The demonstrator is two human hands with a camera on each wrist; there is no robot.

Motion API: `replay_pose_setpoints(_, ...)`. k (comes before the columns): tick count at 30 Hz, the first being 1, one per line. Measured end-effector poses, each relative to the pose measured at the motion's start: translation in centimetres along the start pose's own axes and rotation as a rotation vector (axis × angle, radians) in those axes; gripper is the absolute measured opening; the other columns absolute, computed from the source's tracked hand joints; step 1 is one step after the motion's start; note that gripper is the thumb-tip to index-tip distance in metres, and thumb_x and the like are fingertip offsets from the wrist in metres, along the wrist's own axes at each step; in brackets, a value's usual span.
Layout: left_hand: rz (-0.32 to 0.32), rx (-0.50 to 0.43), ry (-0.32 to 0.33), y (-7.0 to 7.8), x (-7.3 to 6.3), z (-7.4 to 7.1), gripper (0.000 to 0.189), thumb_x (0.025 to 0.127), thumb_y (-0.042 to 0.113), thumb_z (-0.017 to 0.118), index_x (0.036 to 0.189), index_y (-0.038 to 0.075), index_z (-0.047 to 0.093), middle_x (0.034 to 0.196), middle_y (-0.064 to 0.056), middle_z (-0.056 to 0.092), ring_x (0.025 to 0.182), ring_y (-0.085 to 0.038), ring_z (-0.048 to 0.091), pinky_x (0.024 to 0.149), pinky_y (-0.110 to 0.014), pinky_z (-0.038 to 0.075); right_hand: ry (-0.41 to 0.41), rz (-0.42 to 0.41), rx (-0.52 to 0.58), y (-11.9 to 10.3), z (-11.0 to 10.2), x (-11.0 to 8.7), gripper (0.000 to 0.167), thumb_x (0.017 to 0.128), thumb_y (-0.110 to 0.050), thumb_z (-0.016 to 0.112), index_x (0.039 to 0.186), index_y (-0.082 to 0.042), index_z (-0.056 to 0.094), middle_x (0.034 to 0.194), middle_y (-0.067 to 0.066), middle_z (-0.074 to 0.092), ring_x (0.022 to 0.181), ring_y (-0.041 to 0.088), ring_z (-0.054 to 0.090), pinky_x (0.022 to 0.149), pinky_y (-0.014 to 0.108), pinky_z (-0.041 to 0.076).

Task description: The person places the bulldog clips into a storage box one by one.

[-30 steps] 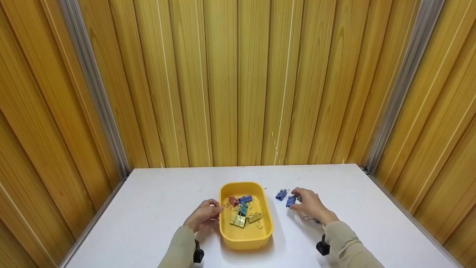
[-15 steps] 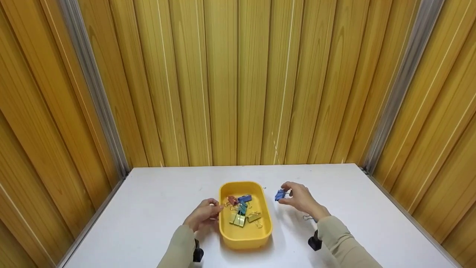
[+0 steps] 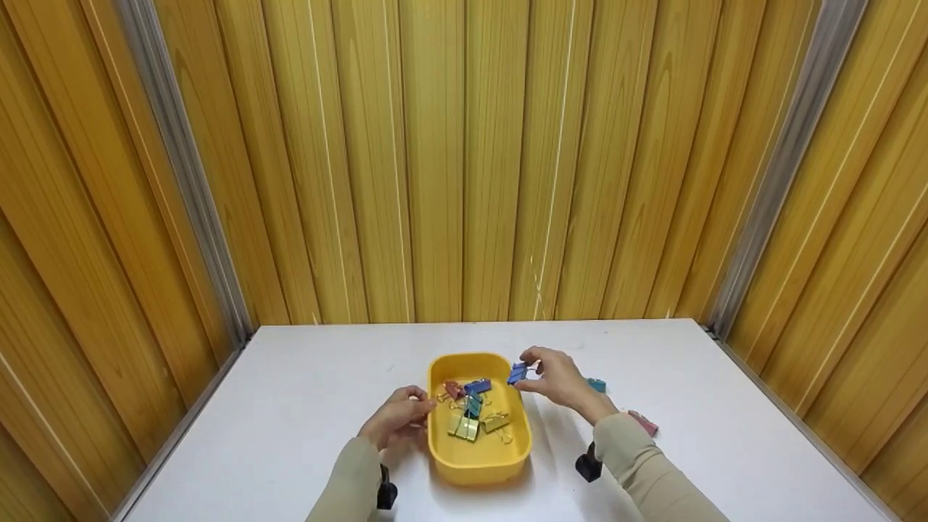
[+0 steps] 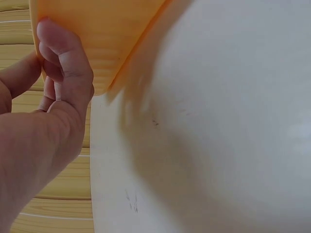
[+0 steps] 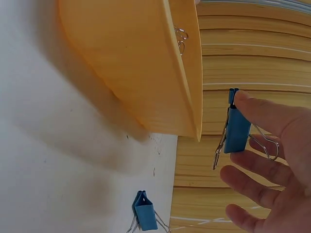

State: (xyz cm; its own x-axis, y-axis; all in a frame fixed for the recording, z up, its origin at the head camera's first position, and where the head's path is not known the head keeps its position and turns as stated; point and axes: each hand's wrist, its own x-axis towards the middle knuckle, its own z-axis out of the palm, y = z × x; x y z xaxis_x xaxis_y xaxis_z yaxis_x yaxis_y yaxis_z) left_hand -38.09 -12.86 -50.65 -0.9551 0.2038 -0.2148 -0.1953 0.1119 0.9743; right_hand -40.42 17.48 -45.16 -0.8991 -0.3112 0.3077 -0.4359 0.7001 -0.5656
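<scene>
Likely loading: right fingers (image 5: pixel 265 167) pinch a blue metal binder clip (image 3: pixel 518 373) at one o'clock of the oblong yellow plastic tray (image 3: pixel 478 475), left fingers (image 4: pixel 74 65) gripping nine o'clock; next calls for release inside

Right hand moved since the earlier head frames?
Yes: the right hand has moved left, closer to the tray, judged against the table.

Booth-like workspace: wood-look panels (image 3: pixel 433 159), white table (image 3: pixel 319 370)
</scene>
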Motion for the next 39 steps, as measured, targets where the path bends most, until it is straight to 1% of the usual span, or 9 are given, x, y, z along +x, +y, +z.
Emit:
replay_pose_setpoints(6,-0.013,0.005,0.008,0.1,0.1,0.2,0.014,0.092,0.013,0.061,0.096,0.008,0.048,0.078,-0.003,0.059,0.065,-0.011,0.056,0.057,-0.022,0.049,-0.032,-0.043,-0.009,-0.8,1.3,0.4,0.043,0.077,-0.025,0.082,0.110,-0.004,0.065,0.104,0.006,0.068,0.088,0.020,0.058,0.075,0.030,0.048)
replay_pose_setpoints(10,-0.012,0.005,0.011,0.1,0.0,0.1,0.015,0.092,0.014,0.062,0.096,0.008,0.048,0.079,-0.003,0.060,0.066,-0.012,0.057,0.058,-0.023,0.050,-0.047,-0.074,-0.018,-1.3,2.2,0.6,0.042,0.077,-0.027,0.081,0.109,-0.005,0.065,0.104,0.006,0.069,0.090,0.023,0.060,0.077,0.035,0.048)
replay_pose_setpoints(17,0.001,-0.001,-0.002,0.1,-0.1,0.0,0.015,0.092,0.014,0.061,0.096,0.008,0.048,0.079,-0.003,0.061,0.067,-0.012,0.058,0.059,-0.024,0.051,-0.087,-0.055,-0.024,-2.0,3.6,0.5,0.045,0.077,-0.031,0.081,0.111,-0.006,0.065,0.106,0.008,0.068,0.096,0.031,0.060,0.084,0.044,0.049)
replay_pose_setpoints(22,-0.001,0.013,0.006,0.1,0.0,0.0,0.014,0.092,0.015,0.061,0.096,0.008,0.049,0.081,-0.004,0.062,0.069,-0.014,0.059,0.061,-0.025,0.052,-0.101,-0.050,0.027,-2.3,3.9,0.4,0.048,0.079,-0.033,0.078,0.114,-0.004,0.064,0.113,0.015,0.066,0.104,0.033,0.058,0.091,0.049,0.047)
replay_pose_setpoints(26,-0.011,0.006,0.000,0.0,0.0,0.0,0.013,0.093,0.014,0.060,0.097,0.008,0.049,0.083,-0.005,0.062,0.070,-0.014,0.059,0.061,-0.024,0.052,-0.045,-0.048,0.052,-1.7,3.4,0.2,0.043,0.084,-0.034,0.073,0.115,-0.005,0.063,0.116,0.016,0.065,0.107,0.033,0.057,0.092,0.050,0.047)
replay_pose_setpoints(29,-0.016,0.002,0.001,0.0,0.1,0.0,0.012,0.094,0.014,0.059,0.097,0.008,0.049,0.084,-0.005,0.061,0.070,-0.014,0.059,0.060,-0.024,0.052,0.050,-0.041,0.042,-0.6,2.4,-0.1,0.032,0.088,-0.028,0.070,0.109,-0.005,0.065,0.111,0.015,0.066,0.103,0.032,0.059,0.090,0.050,0.049)
replay_pose_setpoints(33,-0.020,0.001,0.012,0.0,0.2,0.0,0.013,0.094,0.014,0.060,0.096,0.009,0.048,0.086,-0.006,0.061,0.070,-0.013,0.058,0.060,-0.023,0.051,0.182,0.014,0.006,1.5,0.7,-0.7,0.020,0.088,-0.020,0.070,0.100,-0.004,0.067,0.103,0.016,0.069,0.097,0.032,0.062,0.087,0.048,0.050)
replay_pose_setpoints(36,-0.019,0.003,0.014,0.0,0.2,0.0,0.012,0.093,0.012,0.060,0.096,0.008,0.048,0.088,-0.008,0.062,0.071,-0.014,0.059,0.060,-0.024,0.051,0.193,0.067,-0.019,3.2,-0.8,-1.5,0.020,0.088,-0.018,0.070,0.099,-0.002,0.067,0.103,0.017,0.069,0.097,0.033,0.061,0.087,0.048,0.050)
replay_pose_setpoints(39,-0.021,0.004,0.010,0.0,0.2,0.0,0.011,0.094,0.011,0.059,0.097,0.007,0.049,0.092,-0.010,0.062,0.074,-0.015,0.059,0.061,-0.024,0.051,0.128,0.106,-0.029,4.9,-2.2,-2.8,0.026,0.087,-0.017,0.070,0.104,0.001,0.066,0.108,0.021,0.067,0.102,0.037,0.060,0.089,0.050,0.049)
